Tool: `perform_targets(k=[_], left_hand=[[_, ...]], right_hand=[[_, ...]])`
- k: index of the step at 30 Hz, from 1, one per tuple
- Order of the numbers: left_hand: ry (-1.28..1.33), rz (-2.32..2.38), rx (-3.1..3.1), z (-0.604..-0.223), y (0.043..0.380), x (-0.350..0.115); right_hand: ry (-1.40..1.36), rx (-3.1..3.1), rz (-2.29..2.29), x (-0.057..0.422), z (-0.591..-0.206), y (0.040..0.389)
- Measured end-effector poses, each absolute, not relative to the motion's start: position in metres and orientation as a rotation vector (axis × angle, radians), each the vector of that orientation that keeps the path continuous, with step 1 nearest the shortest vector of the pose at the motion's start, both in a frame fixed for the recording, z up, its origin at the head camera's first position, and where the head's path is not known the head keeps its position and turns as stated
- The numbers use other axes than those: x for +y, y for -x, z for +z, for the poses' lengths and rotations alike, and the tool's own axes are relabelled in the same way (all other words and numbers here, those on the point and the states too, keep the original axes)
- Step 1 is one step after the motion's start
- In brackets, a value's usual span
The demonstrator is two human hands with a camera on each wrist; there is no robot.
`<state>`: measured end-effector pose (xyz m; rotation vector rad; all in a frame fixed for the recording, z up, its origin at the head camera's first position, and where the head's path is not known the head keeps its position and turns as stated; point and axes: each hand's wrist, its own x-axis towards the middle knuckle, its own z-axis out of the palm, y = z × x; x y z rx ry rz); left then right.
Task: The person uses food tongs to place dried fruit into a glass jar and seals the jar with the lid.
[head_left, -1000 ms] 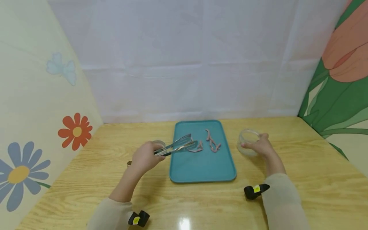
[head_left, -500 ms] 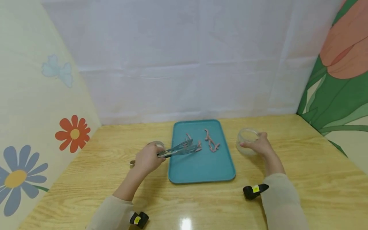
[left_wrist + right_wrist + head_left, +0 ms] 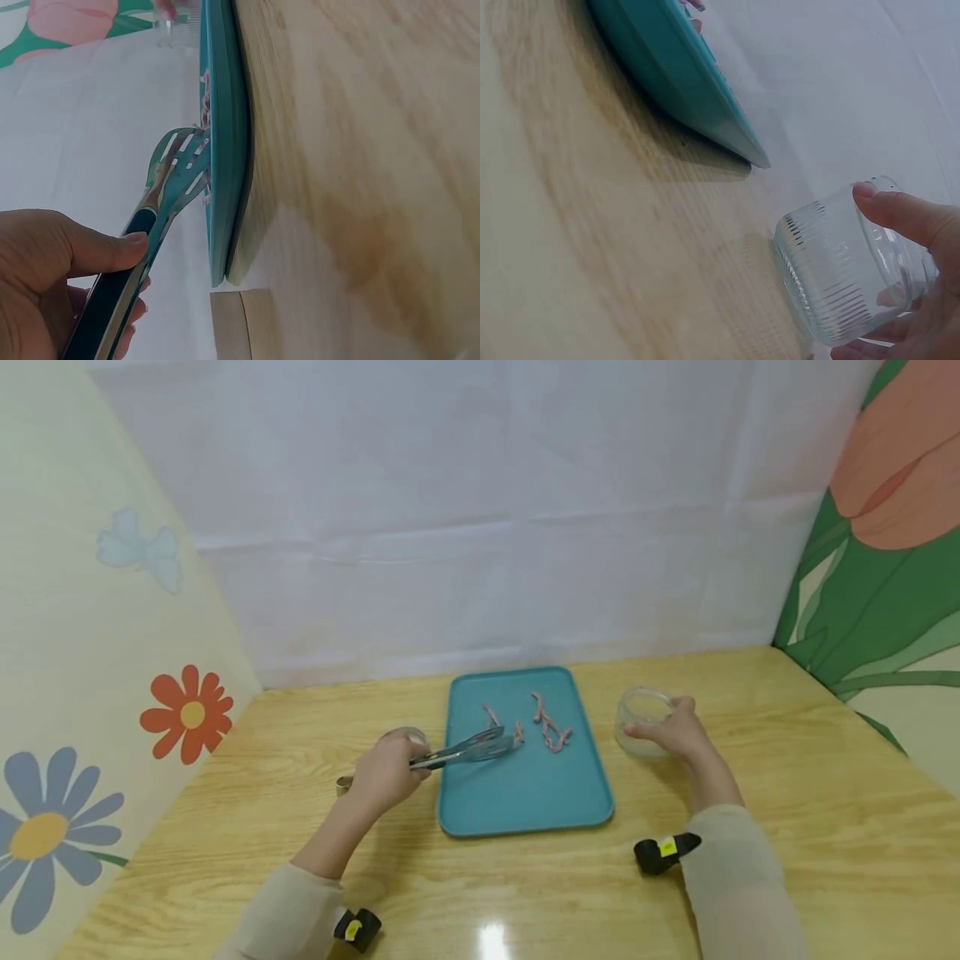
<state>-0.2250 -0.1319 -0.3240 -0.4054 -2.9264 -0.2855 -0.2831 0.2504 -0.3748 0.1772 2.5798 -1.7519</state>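
Observation:
My left hand (image 3: 390, 770) grips metal tongs (image 3: 468, 748) by their dark handles, thumb on top. The slotted heads reach low over the blue-green tray (image 3: 525, 797), close together at a pink shredded strip (image 3: 519, 732); whether they pinch it I cannot tell. Another thin pink strip (image 3: 491, 715) lies just behind the heads, and a longer pink cluster (image 3: 552, 727) sits to the right. Right of the tray, my right hand (image 3: 677, 728) holds a clear ribbed glass jar (image 3: 829, 274) by its rim, thumb on the near side. The jar stands on the table, slightly tilted at most.
Partly hidden behind my left hand is a round pale-rimmed object (image 3: 414, 734). A pale, layered, flat-sided thing (image 3: 244, 322) shows beside the tray in the left wrist view. White cloth (image 3: 465, 568) hangs behind the wooden table (image 3: 450, 893).
The tongs have moved slightly right and their heads have drawn nearer each other. A pink strip behind them has come into sight. My right hand stays on the jar.

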Motion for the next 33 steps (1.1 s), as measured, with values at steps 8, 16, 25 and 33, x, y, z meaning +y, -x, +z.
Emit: perform_targets(k=[8,16,25,33], left_hand=[[0.375,-0.295,-2.897,-0.327,0.224,-0.132],[0.367,-0.317,-2.849,-0.334,0.222,-0.131],[0.283,-0.476,-2.830,-0.333,0.221,-0.130],[0.246,-0.543,-2.828,-0.335,0.222,-0.131]], right_hand=[[-0.175,2.604,-1.762,0.251,-0.377,0.288],[-0.185,2.596,-1.787,0.257,-0.387,0.295],[-0.225,2.598,-1.755,0.261,-0.390,0.298],[-0.183,2.579,-1.763,0.258,-0.388,0.293]])
